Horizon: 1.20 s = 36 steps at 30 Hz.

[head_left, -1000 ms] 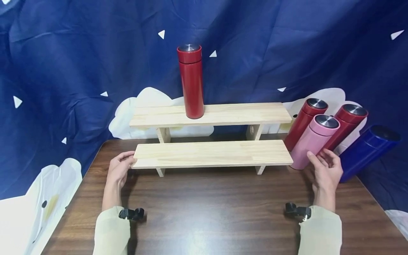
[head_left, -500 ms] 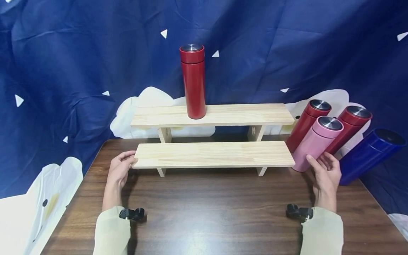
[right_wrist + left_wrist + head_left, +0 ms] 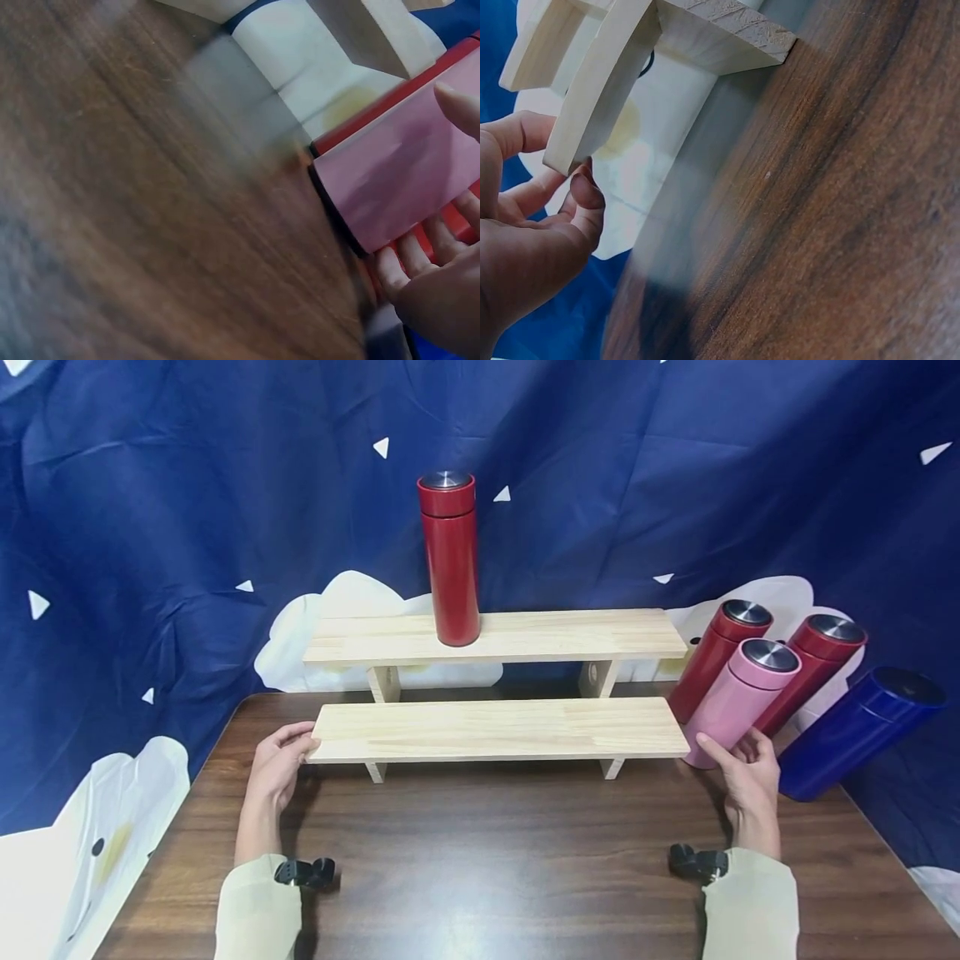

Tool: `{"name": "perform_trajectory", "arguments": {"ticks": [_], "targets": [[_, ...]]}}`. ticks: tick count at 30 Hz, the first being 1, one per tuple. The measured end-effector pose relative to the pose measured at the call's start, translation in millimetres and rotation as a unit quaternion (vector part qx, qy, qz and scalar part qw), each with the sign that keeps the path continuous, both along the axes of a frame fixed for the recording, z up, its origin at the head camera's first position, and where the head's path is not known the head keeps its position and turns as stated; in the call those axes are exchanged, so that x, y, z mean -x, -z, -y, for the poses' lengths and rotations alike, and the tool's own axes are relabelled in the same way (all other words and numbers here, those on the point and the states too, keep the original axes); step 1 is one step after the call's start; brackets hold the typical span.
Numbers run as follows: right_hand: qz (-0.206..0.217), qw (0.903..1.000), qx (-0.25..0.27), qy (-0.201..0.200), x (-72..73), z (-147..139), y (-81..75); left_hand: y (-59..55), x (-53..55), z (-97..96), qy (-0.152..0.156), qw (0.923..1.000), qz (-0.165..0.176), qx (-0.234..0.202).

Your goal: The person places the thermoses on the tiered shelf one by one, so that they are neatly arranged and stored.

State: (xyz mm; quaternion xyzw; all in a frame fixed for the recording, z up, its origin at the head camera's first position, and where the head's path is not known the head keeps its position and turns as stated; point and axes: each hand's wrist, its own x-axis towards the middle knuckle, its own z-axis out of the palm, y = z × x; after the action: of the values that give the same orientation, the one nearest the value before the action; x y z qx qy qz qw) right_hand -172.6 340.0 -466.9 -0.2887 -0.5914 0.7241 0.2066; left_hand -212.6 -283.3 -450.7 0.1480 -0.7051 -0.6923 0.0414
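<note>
My left hand (image 3: 277, 768) grips the left end of the lower board of a two-tier wooden shelf (image 3: 495, 731); in the left wrist view its fingers (image 3: 529, 131) lie about the board's corner. To the right, a pink thermos flask (image 3: 738, 706) leans among other flasks. My right hand (image 3: 750, 785) holds this flask low on its body, thumb across the front and fingers along the right side. In the right wrist view the pink flask (image 3: 405, 165) lies between thumb and fingers, its dark base close to the table. One red thermos flask (image 3: 453, 568) stands upright on the upper board.
Behind the pink flask are two more red flasks (image 3: 720, 652), and a blue flask (image 3: 855, 735) leans to its right. A blue patterned cloth (image 3: 187, 527) hangs behind the brown wooden table (image 3: 487, 860).
My right hand has shifted left, bringing its thumb farther across the pink flask's front. The left hand stays at the board's end. The head view has shifted slightly.
</note>
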Motion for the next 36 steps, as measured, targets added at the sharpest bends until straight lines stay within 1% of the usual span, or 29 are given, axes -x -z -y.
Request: {"name": "perform_trajectory", "arguments": {"ticks": [2,5,15,19,26,28,32,36], "targets": [[0.014,0.9999,-0.006,-0.007,0.9,0.8,1.7,-0.2,-0.7,0.8,0.000,1.0000,-0.002,-0.002],[0.019,0.9997,-0.011,-0.006,2.2,1.4,3.4,-0.8,-1.3,1.2,0.000,1.0000,-0.004,-0.007],[0.011,0.9993,-0.033,-0.016,4.6,-0.1,8.1,-0.6,-2.3,3.1,0.001,1.0000,0.002,-0.004],[0.007,0.9991,-0.042,-0.006,3.6,-0.3,8.4,-0.6,-1.5,2.3,0.003,1.0000,0.001,-0.007],[0.015,0.9977,-0.066,0.001,1.7,-1.4,7.7,-2.4,-0.5,1.1,0.009,0.9999,-0.003,-0.013],[0.017,0.9977,-0.065,0.004,1.8,-1.9,8.0,-3.2,-0.4,1.1,0.011,0.9998,-0.007,-0.016],[0.009,0.9975,-0.070,0.008,2.0,-1.8,9.1,-4.2,-0.6,1.2,0.015,0.9996,-0.011,-0.019],[-0.014,0.9976,-0.065,0.015,1.5,0.1,7.5,-3.8,-1.1,1.3,0.014,0.9996,-0.008,-0.023]]}}
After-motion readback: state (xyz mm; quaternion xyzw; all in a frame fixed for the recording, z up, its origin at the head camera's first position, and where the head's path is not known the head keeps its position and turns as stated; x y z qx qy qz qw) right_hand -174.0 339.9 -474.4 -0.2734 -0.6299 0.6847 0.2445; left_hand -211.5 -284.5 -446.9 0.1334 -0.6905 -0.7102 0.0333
